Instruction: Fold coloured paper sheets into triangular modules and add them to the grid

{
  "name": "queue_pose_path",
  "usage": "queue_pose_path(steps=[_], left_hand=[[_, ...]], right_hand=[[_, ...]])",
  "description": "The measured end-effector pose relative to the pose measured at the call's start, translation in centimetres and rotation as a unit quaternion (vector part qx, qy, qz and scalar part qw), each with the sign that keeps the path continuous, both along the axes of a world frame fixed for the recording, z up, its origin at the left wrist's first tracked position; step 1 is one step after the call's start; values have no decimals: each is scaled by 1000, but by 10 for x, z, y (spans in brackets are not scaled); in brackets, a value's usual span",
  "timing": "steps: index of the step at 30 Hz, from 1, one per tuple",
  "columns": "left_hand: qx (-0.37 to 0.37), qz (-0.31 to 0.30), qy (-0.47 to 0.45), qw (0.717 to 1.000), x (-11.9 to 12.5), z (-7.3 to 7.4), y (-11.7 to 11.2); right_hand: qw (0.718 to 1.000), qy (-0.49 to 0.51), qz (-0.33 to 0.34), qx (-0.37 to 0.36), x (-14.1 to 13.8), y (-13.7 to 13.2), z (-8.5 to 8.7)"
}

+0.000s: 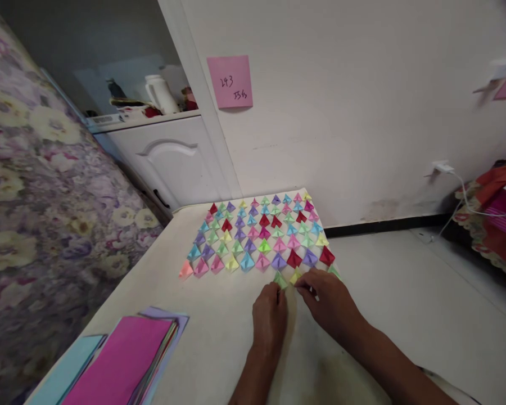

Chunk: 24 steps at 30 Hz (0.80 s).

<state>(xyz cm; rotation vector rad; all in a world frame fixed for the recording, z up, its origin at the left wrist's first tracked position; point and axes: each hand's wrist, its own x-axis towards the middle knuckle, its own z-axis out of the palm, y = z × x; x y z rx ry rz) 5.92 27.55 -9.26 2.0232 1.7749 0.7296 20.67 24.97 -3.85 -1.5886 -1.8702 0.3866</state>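
Observation:
Several rows of small folded paper pieces in red, pink, blue, green, yellow and purple lie in a grid on the white table. My left hand rests on the table with its fingers curled, the fingertips touching a green folded piece in the nearest row. My right hand pinches a yellow folded piece just right of the green one. A light green piece lies beyond the right knuckles.
A stack of coloured paper sheets, magenta on top, lies at the table's near left corner. A pink sticky note hangs on the wall. A flowered bedspread fills the left; a white cabinet stands behind.

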Motion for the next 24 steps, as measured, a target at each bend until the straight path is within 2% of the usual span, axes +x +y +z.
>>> queue_pose_path(steps=[7, 12, 15, 19, 24], left_hand=[[-4, -2, -10, 1000, 1, -1, 1], [-42, -2, -91, 995, -2, 4, -5], [-48, 28, -126, 990, -10, 6, -7], [-37, 73, -164, 983, -20, -1, -4], [-69, 48, -223, 971, -21, -11, 2]], right_hand=[[1000, 5, 1, -2, 0, -1, -1], [1000, 5, -4, -7, 2, -1, -1], [1000, -6, -1, -25, 1, -3, -1], [996, -41, 26, -79, -6, -7, -8], [985, -93, 74, -122, -20, -15, -21]])
